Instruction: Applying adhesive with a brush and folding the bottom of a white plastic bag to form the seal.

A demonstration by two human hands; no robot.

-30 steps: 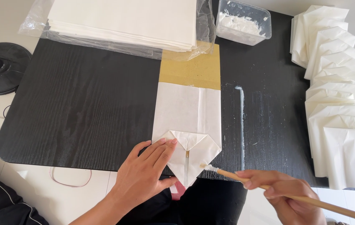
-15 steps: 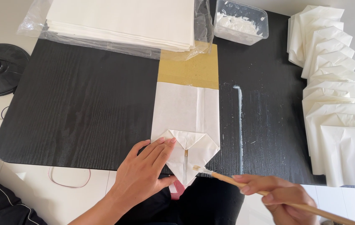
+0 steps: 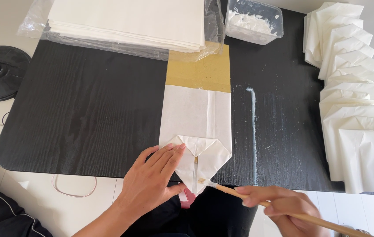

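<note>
I am watching the bag (image 3: 195, 118), a flat white paper piece lying lengthwise at the centre of the frame on the black desk (image 3: 86, 109), with its folded bottom flaps forming a diamond at the lower centre, right at the desk's near edge. The left hand (image 3: 154, 177) is pressing flat, fingers spread, on the left flap, not closed around anything. The right hand (image 3: 283, 206), at the lower right, is clenching a wooden brush (image 3: 257, 202), and the bristle tip is touching the diamond's lower point, where a thin wet strip is showing along the centre seam.

As I judge it, the main risk is paste straying: the tip is sitting at the very edge of the paper, so a slip could be smearing the desk or the dark clothing just below. A pale streak (image 3: 252, 127) is already lying on the desk to the right of the bag. If the left palm is easing off, the flap could be springing open and the fold skewing. Fingers lying so close to the seam could be picking up paste and marking the paper.

Above the bag a tan card (image 3: 200, 70) is lying under its upper end. The paste tub (image 3: 252, 19) is standing at the upper centre, a wrapped sheet stack (image 3: 125, 19) at the upper left, and finished bags (image 3: 354, 96) are overlapping down the right edge.
</note>
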